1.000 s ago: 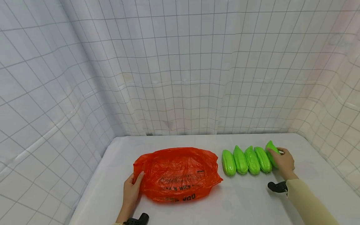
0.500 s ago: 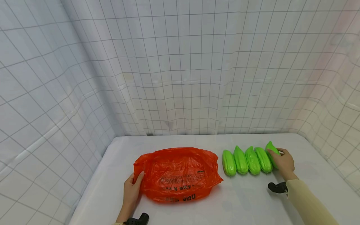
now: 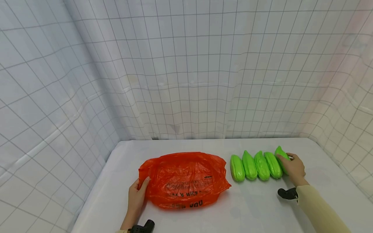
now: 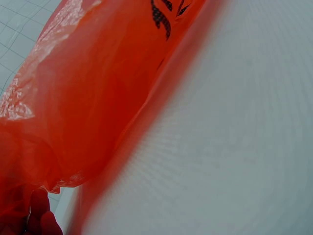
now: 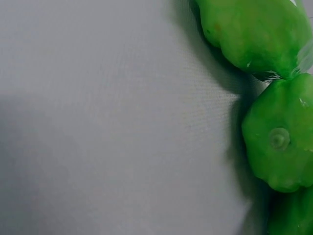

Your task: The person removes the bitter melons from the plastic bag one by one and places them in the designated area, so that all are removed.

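A red plastic bag (image 3: 186,181) with black lettering lies flat and crumpled at left centre. My left hand (image 3: 137,195) grips its left edge, thumb on top and the other fingers mostly hidden by the bag. In the left wrist view, dark fingertips (image 4: 41,215) show below the bag's red film (image 4: 93,107). Several bright green, gourd-like vegetables (image 3: 249,165) lie side by side to the right of the bag. My right hand (image 3: 295,166) holds the rightmost green gourd (image 3: 280,154) between thumb and fingers. Ridged gourd ends (image 5: 281,139) fill the right of the right wrist view.
A white-covered table (image 3: 247,210) lies beneath everything. White gridded curtains (image 3: 186,81) stand behind it and along both sides. Black wrist devices (image 3: 288,194) are strapped to both wrists, the right one sticking out over the table.
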The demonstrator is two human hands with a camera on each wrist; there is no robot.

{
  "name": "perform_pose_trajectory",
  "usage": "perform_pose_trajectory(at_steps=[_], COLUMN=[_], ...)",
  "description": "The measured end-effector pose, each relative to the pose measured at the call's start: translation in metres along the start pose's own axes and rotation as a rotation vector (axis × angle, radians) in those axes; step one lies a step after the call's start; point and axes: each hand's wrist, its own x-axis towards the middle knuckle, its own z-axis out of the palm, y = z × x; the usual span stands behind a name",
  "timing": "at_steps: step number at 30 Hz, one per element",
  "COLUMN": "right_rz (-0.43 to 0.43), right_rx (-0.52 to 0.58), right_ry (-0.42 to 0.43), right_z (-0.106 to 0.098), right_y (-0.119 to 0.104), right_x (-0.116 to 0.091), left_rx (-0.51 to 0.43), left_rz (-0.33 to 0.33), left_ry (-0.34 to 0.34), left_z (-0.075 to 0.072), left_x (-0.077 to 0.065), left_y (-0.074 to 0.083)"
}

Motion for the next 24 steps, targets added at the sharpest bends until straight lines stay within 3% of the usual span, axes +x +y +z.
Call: perform_pose_trajectory(at_steps=[9, 21, 24], right_rz=[0.001, 0.03, 0.034], right_rx=[-0.014, 0.007, 0.001], right_ry=[-0.024, -0.028, -0.03], right_z=[-0.001, -0.001, -0.001], right_y=[0.001, 0.001, 0.0], right_x=[0.0, 0.0, 0.0], left_rx=[0.016, -0.001, -0.003], left_rz=[0.035, 0.028, 0.01], left_ry=[-0.013, -0.014, -0.016], left_z=[0.0, 0.001, 0.001], left_x=[-0.014, -0.015, -0.008], left_y=[0.028, 0.03, 0.015])
